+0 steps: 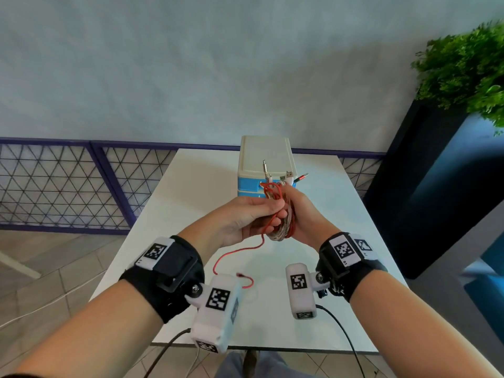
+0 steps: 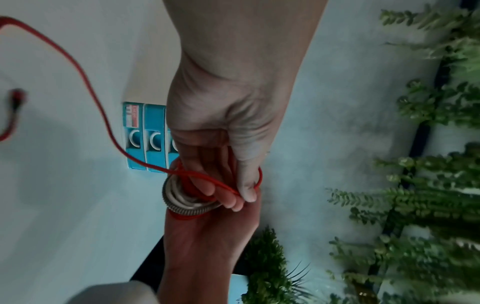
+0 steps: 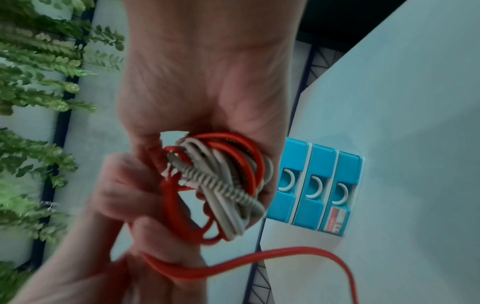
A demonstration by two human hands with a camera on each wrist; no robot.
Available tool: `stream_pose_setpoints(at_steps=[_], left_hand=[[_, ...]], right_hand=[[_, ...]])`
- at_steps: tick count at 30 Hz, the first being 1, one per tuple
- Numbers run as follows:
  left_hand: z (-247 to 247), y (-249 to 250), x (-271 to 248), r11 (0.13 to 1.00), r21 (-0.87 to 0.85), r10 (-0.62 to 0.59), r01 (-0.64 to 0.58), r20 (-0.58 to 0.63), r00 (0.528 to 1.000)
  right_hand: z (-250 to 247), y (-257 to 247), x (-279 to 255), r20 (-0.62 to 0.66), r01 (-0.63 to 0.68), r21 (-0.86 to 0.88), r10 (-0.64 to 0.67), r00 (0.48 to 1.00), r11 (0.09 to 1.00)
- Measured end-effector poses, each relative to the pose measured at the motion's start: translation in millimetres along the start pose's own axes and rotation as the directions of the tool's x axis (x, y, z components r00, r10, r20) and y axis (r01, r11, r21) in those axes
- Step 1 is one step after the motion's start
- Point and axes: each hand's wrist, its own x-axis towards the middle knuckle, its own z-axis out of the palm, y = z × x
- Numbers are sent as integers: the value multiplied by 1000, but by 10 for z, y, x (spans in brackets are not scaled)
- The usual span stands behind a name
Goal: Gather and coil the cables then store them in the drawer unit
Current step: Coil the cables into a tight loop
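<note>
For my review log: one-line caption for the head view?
Both hands, left hand and right hand, coil a cable bundle before the closed drawer unit.

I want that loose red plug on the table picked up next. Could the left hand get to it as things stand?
Probably not right away: the left hand is pinching the red cable against the coil held by the right hand. Nothing blocks the plug on the table just below.

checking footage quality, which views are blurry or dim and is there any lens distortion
Head view: bright and mostly sharp, though the plant at the right edge smears and the wall rail bows from the wide lens. Left wrist view: dim and bluish; the red cable and its plug are blurred. Right wrist view: the left hand is motion-blurred, while the cable bundle and drawer unit stay fairly clear.
</note>
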Motion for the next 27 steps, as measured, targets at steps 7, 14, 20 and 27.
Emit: stream_pose_setpoints(at_steps=[7,14,20,27], left_hand=[[17,-20,-15,982,189,8,1,-47,999],[-21,-29,-67,980,173,-102,102,-5,995],[-241,-286,-239,922,248,-355,296,242,903],[-393,-324,-44,573,817,23,62,-92,996]], right_hand=[[6,42,-28,81,48,-105,-40,996,993],[21,26,33,-239,182,-238,-239,941,954],[-96,-189,3,-423,323,-81,-326,845,943],[-86,-283,-114,-273,211,-47,-216,937,976]])
